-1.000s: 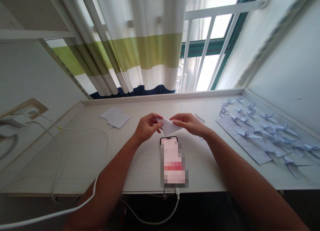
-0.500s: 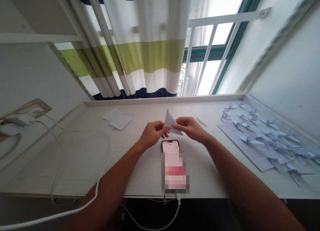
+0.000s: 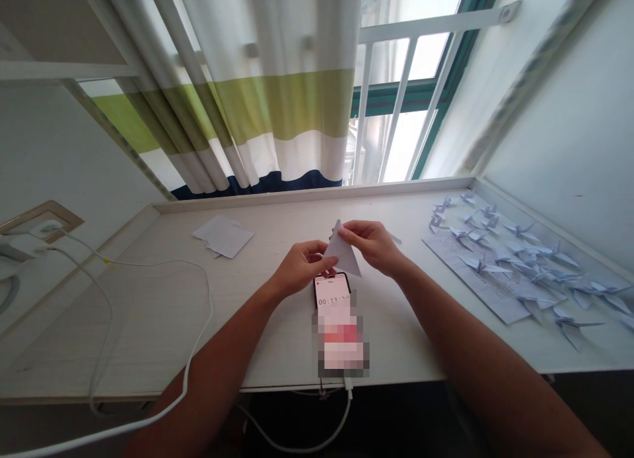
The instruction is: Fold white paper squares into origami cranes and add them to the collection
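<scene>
A long white desk (image 3: pixel 317 197) sits under a bright window. The left hand (image 3: pixel 302 268) and right hand (image 3: pixel 371 245) pinch a white paper triangle (image 3: pixel 344 252) in a narrow hold, partway through a fold, just above a black phone (image 3: pixel 331 292).

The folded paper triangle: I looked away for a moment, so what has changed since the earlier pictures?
The folded paper triangle has swung from lying nearly flat to standing tip-up, its point toward the window. The left hand and right hand both kept hold of it, the right now higher. The phone and paper cranes stayed put on the desk.
</scene>
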Demonstrator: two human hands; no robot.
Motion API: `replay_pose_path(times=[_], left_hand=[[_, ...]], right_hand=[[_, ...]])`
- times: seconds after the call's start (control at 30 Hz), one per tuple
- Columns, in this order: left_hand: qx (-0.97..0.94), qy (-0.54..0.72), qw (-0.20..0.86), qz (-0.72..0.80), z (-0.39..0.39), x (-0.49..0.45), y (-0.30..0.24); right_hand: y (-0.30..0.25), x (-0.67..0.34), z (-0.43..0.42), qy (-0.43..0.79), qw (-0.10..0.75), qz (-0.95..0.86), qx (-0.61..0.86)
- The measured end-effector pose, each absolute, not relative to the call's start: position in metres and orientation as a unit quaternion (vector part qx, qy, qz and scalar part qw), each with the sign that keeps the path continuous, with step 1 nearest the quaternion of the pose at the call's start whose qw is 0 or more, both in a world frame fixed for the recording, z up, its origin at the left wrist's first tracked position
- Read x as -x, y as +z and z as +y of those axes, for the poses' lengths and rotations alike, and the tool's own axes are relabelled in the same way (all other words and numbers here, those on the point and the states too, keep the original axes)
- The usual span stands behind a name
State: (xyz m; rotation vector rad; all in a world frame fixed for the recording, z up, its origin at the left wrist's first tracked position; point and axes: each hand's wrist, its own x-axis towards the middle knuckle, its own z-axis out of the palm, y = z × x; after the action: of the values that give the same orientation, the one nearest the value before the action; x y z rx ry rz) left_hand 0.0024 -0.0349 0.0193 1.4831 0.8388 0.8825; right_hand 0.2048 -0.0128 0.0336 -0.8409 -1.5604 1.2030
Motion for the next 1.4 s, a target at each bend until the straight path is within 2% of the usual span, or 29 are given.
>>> replay_pose_path(times=[0.23, 0.67, 1.1, 1.27, 1.4], left_hand=[[-0.579, 0.425, 0.591, 0.366, -0.034, -0.004, 0.023], [-0.648, 0.461, 0.449, 0.408, -0.035, -0.002, 0.021], [-0.626, 0.511, 0.446, 0.384, -0.038, -0.006, 0.022], [-0.624, 0.519, 0.450, 0.372, -0.039, -0.006, 0.021], [-0.641, 0.511, 0.436, 0.371, -0.039, -0.006, 0.021]], right_hand=[[0.033, -0.205, -0.012, 0.536, 0.489, -0.616, 0.307], [0.031, -0.203, -0.013, 0.579, 0.474, -0.590, 0.302], [0.030, -0.198, -0.014, 0.583, 0.487, -0.575, 0.303], [0.030, -0.196, -0.017, 0.599, 0.452, -0.596, 0.285], [0.032, -0.193, -0.020, 0.592, 0.464, -0.603, 0.267]])
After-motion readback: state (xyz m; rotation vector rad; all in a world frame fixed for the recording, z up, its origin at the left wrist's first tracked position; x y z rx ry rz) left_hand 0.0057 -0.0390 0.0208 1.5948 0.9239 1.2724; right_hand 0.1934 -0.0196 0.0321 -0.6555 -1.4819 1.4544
